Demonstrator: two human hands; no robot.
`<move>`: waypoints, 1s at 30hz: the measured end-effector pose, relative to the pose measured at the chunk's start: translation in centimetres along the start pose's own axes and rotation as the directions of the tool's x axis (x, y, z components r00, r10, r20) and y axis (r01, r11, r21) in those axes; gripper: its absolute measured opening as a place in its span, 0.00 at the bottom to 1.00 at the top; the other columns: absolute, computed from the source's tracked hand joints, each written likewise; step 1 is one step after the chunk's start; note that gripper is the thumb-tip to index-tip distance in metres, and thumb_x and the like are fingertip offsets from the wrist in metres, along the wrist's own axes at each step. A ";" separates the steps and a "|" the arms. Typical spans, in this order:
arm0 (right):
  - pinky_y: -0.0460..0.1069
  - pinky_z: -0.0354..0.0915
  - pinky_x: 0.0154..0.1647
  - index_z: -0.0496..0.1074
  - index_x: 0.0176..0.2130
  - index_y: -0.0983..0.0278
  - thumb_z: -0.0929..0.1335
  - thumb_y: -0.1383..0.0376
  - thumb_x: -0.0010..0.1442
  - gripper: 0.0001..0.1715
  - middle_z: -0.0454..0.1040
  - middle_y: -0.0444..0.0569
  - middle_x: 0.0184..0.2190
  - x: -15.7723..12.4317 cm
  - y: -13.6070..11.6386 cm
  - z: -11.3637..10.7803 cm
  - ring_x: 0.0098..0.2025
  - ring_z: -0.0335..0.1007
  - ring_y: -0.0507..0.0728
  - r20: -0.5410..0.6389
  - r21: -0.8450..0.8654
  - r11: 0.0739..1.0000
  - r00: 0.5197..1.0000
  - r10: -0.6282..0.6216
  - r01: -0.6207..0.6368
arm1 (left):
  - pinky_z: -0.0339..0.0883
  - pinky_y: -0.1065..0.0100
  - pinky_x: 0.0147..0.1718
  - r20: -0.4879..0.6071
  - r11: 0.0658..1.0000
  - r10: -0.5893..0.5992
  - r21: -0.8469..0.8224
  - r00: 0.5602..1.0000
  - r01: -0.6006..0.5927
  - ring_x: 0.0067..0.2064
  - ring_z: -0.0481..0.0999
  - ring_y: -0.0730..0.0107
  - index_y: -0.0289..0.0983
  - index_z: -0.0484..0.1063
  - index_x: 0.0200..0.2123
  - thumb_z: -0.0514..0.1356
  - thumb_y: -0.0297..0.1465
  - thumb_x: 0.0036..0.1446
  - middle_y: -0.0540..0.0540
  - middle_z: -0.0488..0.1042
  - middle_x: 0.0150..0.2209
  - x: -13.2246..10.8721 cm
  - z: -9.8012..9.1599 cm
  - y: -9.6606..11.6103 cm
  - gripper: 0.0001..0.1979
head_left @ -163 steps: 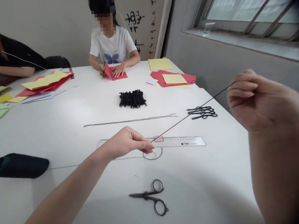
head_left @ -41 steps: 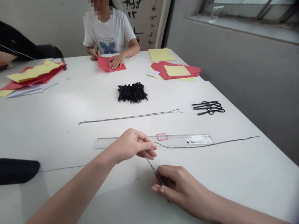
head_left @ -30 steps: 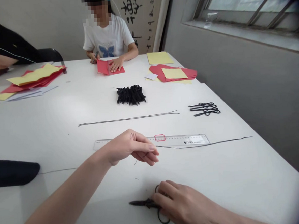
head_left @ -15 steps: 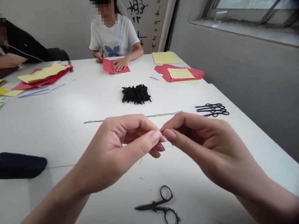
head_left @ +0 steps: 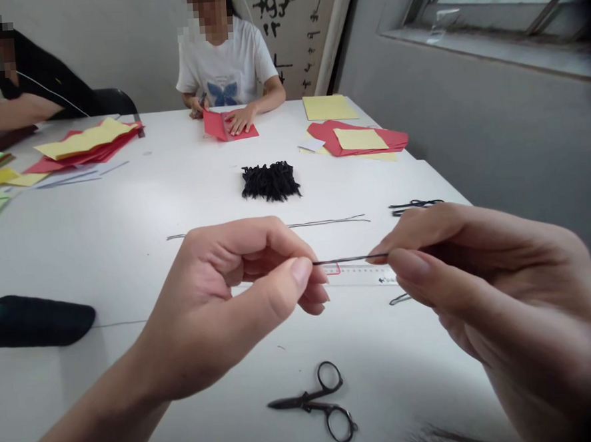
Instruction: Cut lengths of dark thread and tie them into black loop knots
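Note:
A thin black cord (head_left: 345, 260) is stretched between my two hands above the table. My left hand (head_left: 244, 291) pinches one part of it between thumb and forefinger, the other fingers curled below. My right hand (head_left: 484, 283) pinches it farther right, and a loop of cord shows under that hand. Behind and below the cord lies a clear ruler (head_left: 359, 275) with a red mark, partly covered by both hands. Black-handled scissors (head_left: 309, 401) rest on the table in front, blades pointing left.
A bundle of black cord loops (head_left: 271, 181) lies mid-table, with loose black strands (head_left: 330, 221) nearer. A dark spool-like thing (head_left: 36, 321) sits at left, its thread running right. Red and yellow paper (head_left: 360, 138) lies at the back right. Across the table a person (head_left: 226, 65) handles red paper.
My right hand has moved right, away from my left, and a length of cord now shows taut between them. More of the ruler has come into view.

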State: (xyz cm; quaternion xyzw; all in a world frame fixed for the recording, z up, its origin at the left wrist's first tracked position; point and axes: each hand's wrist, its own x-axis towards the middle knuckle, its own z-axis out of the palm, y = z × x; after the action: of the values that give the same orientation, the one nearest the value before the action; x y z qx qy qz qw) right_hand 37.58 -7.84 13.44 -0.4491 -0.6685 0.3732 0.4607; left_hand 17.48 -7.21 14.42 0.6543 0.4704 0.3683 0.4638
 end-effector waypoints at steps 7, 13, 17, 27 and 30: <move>0.45 0.54 0.14 0.73 0.28 0.59 0.68 0.63 0.58 0.06 0.69 0.45 0.21 0.0 0.1 0.1 0.20 0.60 0.49 0.019 -0.135 0.987 0.996 -0.086 0.087 | 0.71 0.68 0.35 0.005 0.993 0.061 0.104 0.998 -0.061 0.34 0.77 0.67 0.41 0.76 0.30 0.55 0.33 0.56 0.51 0.78 0.29 0.5 -0.7 -0.6 0.10; 0.45 0.58 0.22 0.73 0.28 0.62 0.66 0.66 0.58 0.08 0.70 0.45 0.24 0.7 1.5 0.8 0.24 0.63 0.49 0.165 -0.358 0.922 0.982 -0.091 0.145 | 0.67 0.64 0.49 0.083 0.941 0.115 0.311 0.990 -0.135 0.49 0.75 0.59 0.45 0.77 0.44 0.64 0.37 0.51 0.50 0.78 0.45 1.6 -0.6 -1.8 0.15; 0.44 0.58 0.24 0.73 0.28 0.63 0.64 0.67 0.59 0.10 0.71 0.44 0.25 1.1 2.3 1.5 0.25 0.63 0.48 0.223 -0.376 0.920 0.975 -0.024 0.108 | 0.71 0.67 0.37 0.139 0.952 0.022 0.299 0.990 -0.063 0.40 0.79 0.61 0.45 0.80 0.37 0.63 0.38 0.53 0.52 0.81 0.37 1.7 0.4 -2.4 0.10; 0.45 0.55 0.23 0.72 0.30 0.65 0.68 0.53 0.56 0.16 0.71 0.46 0.26 2.3 6.0 -3.4 0.25 0.59 0.49 0.006 -0.137 0.983 0.992 0.126 -0.124 | 0.69 0.67 0.38 -0.226 0.905 -0.021 0.411 0.974 0.115 0.36 0.77 0.64 0.41 0.78 0.28 0.62 0.42 0.51 0.49 0.80 0.30 2.4 -5.5 -4.9 0.11; 0.46 0.53 0.23 0.72 0.30 0.65 0.69 0.51 0.55 0.18 0.68 0.45 0.25 2.0 8.4 -6.3 0.24 0.55 0.49 -0.102 -0.209 0.951 0.972 0.211 -0.229 | 0.70 0.65 0.37 -0.415 0.848 -0.076 0.452 0.907 0.278 0.38 0.77 0.60 0.41 0.78 0.27 0.63 0.44 0.48 0.49 0.80 0.32 1.4 -8.5 -7.3 0.13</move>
State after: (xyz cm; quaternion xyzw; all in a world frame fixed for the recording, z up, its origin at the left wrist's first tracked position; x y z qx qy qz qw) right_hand 45.44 -2.71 8.19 -0.5831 -0.6326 0.3283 0.3898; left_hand 8.08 -2.71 10.05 0.6202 0.6900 0.3086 0.2099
